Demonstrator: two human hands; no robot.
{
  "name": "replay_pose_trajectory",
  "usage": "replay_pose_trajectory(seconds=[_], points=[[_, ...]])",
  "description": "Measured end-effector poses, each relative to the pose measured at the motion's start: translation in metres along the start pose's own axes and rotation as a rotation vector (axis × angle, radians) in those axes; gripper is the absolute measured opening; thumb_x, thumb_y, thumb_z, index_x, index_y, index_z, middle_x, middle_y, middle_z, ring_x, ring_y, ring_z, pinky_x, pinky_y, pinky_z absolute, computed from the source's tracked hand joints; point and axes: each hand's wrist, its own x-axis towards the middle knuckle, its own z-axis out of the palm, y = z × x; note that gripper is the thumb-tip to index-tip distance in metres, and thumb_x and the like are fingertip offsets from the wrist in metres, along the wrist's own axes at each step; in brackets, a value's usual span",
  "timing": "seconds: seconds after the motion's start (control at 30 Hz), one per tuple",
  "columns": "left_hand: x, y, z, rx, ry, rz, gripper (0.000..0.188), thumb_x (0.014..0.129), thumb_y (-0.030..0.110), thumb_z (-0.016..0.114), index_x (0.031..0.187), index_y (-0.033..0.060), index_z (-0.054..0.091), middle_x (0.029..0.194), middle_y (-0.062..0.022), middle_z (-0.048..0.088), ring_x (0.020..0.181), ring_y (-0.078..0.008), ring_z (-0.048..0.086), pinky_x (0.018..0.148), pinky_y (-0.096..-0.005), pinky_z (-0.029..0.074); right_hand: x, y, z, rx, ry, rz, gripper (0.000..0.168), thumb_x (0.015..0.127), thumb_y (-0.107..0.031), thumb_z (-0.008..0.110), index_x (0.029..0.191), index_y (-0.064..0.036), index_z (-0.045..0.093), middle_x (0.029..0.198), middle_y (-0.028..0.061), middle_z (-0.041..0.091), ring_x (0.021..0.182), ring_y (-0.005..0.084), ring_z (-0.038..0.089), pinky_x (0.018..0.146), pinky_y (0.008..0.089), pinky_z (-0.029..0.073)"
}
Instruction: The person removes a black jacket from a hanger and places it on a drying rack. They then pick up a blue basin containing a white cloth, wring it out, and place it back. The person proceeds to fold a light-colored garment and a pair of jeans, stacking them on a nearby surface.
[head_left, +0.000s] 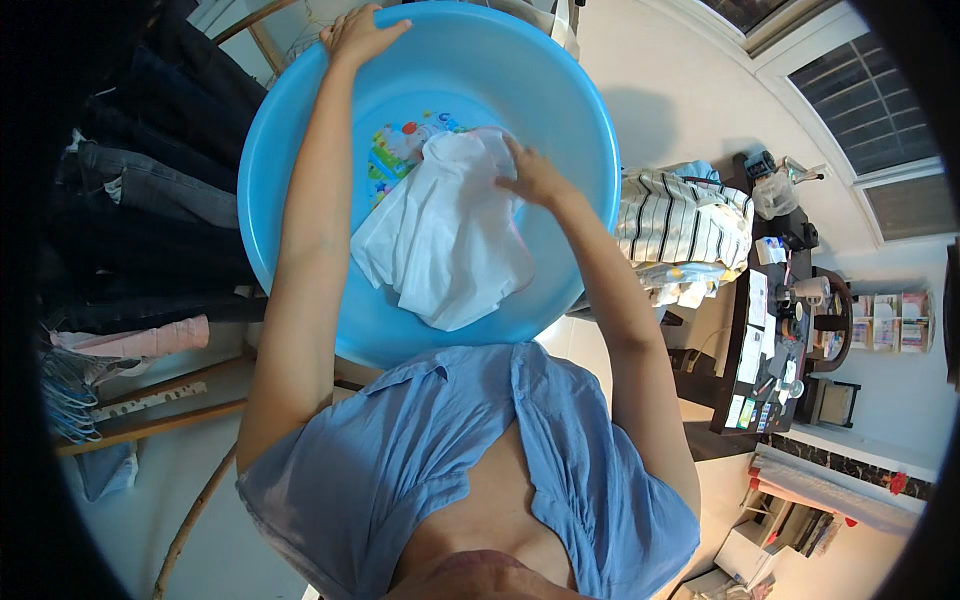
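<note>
A large light-blue plastic basin stands before me, with a colourful cartoon print on its bottom. At the far left of its rim, my left hand holds on, with the thumb spread along the inside and the fingers over the edge. A white cloth item with thin pink edging, perhaps a garment, lies loosely inside and partly covers the print. My right hand reaches into the basin at the cloth's upper right edge. Its thumb and fingers are apart and appear to touch the fabric.
Dark trousers hang close on the left, above blue hangers and a wooden rail. To the right are a pile of clothes with a striped piece and a dark desk bearing papers and small items.
</note>
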Motion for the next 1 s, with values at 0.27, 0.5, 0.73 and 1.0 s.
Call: replay_pose_trajectory(seconds=[0.27,0.5,0.73,1.0], points=[[-0.008,0.024,-0.029,-0.027,-0.095,-0.064,0.07,0.068,0.063,0.056,0.119,0.0166,0.052,0.121,-0.0105,0.052,0.115,-0.0269,0.045,0.095,-0.0428,0.023,-0.057,-0.039,0.107,0.181,-0.353,-0.146,0.062,0.072,-0.016,0.061,0.128,-0.01,0.035,0.11,0.0302,0.047,0.087,0.041,0.057,0.08,0.0412,0.045],[-0.011,0.02,-0.03,-0.056,-0.15,-0.125,0.071,0.065,0.063,0.057,0.117,0.0148,0.054,0.119,-0.0112,0.053,0.115,-0.0279,0.043,0.097,-0.0427,0.02,-0.051,-0.066,-0.017,1.311,-0.058,-0.029,0.019,0.073,-0.006,0.041,0.078,-0.003,0.059,0.068,0.0054,0.056,0.065,0.0163,0.055,0.063,0.0303,0.045],[-0.009,0.023,-0.028,-0.026,-0.131,-0.091,0.072,0.069,0.066,0.052,0.117,0.0132,0.054,0.12,-0.01,0.053,0.116,-0.029,0.044,0.098,-0.0461,0.021,-0.007,-0.042,-0.05,1.029,0.213,0.07,0.022,0.075,-0.006,0.043,0.088,-0.001,0.06,0.08,0.0052,0.058,0.071,0.0137,0.052,0.067,0.0255,0.043],[0.003,0.081,-0.032,-0.585,-0.282,-0.106,0.08,0.081,0.068,0.003,0.122,0.0195,0.052,0.125,-0.0125,0.05,0.118,-0.0349,0.04,0.099,-0.0465,0.018,0.1,-0.097,-0.143,1.017,0.528,-0.484,0.023,0.079,-0.009,0.045,0.095,-0.001,0.059,0.088,0.0061,0.058,0.08,0.0115,0.051,0.073,0.0235,0.041]])
